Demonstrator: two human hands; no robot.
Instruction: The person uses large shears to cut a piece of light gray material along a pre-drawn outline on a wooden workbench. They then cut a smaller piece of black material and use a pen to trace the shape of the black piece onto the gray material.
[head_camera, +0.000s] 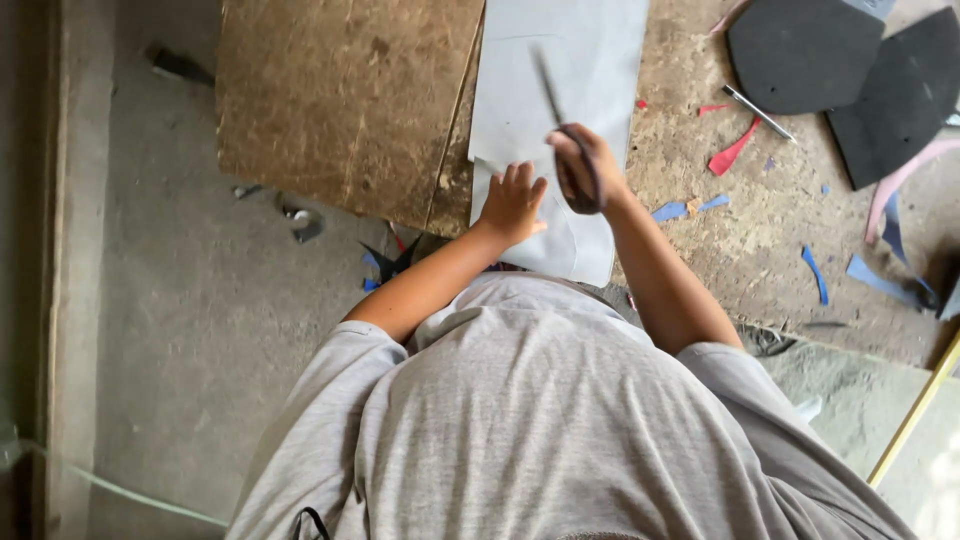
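Left hand: your left hand (512, 203) lies flat, fingers spread apart, pressing down the near end of the grey sheet (560, 90); it grips nothing.
Right hand: your right hand (585, 165) is clamped round the dark looped handles of a pair of scissors (560, 115), whose blades point away from you over the sheet.
Sheet: it lies on the worn bench (760, 230), one edge overlapping a brown board (340, 95), the near end hanging toward your shirt.
Progress: a faint curved line shows near the sheet's lower end, and the left edge has a step in it, so some trimming looks done; most of the sheet seems whole, so I judge the bulk of the cutting is left.
Around: black foam pieces (810, 50), a slim metal tool (760, 112), and red (732, 152) and blue scraps (685, 208) lie to your right.
Hard to tell: the blades are blurred, so you cannot tell whether they are open or biting the sheet; the sheet's far end is cut off by the frame.
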